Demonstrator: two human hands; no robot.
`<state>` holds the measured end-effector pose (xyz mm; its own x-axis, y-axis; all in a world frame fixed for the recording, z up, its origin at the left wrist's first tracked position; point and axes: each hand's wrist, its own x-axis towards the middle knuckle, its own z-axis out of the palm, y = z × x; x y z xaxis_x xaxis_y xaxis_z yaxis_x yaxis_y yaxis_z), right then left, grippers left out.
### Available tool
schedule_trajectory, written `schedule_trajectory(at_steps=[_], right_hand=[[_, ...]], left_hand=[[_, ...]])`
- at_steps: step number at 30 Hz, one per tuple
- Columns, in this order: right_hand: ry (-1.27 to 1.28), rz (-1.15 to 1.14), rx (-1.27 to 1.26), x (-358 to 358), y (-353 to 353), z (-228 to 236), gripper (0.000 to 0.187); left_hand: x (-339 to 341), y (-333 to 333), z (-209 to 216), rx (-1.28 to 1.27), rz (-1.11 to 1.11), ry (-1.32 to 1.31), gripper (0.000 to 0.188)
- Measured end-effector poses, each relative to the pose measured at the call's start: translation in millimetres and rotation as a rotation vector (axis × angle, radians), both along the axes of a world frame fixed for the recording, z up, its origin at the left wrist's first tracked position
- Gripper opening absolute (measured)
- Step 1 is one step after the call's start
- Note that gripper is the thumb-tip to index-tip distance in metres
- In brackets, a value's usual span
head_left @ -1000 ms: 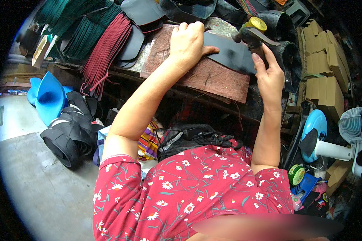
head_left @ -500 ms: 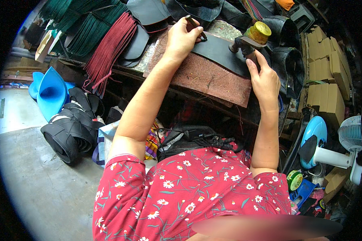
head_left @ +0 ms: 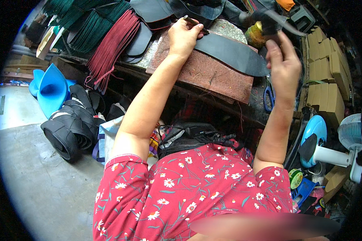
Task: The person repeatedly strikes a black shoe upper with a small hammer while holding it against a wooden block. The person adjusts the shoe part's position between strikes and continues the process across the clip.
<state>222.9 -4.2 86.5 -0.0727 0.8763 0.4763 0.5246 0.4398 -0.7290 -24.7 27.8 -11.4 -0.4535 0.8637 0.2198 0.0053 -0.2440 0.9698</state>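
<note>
Left hand (head_left: 183, 39) pinches a slim dark rod (head_left: 190, 20) at the left end of a dark grey strip (head_left: 233, 53), which lies on a reddish board (head_left: 213, 78). Blurred, the right hand (head_left: 284, 66) grips a hammer (head_left: 268, 23) near the strip's right end; nearer lies a blue loop handle (head_left: 265, 97).

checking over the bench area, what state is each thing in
Dark rod, slanted, gripped in left hand
Hammer, raised, blurred, gripped in right hand
Dark strip, laid out on reddish board
Red cords, bundled
Black sheets, rolled up
Fan, running or not unclear
</note>
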Motion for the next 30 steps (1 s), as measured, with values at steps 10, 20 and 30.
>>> schedule_trajectory(at_steps=[10,20,30], right_hand=[[-0.371,-0.09,0.007,-29,3,-21,0.043],[-0.579,-0.19,-0.128,-3,19,-53,0.044],[0.063,0.09,0.32,-7,-3,4,0.038]], left_hand=[[25,-6,10,0.206,0.143,1.062,0.012],[8,7,-1,0.005,-0.037,0.048,0.011],[18,3,7,0.143,0.107,0.775,0.016]])
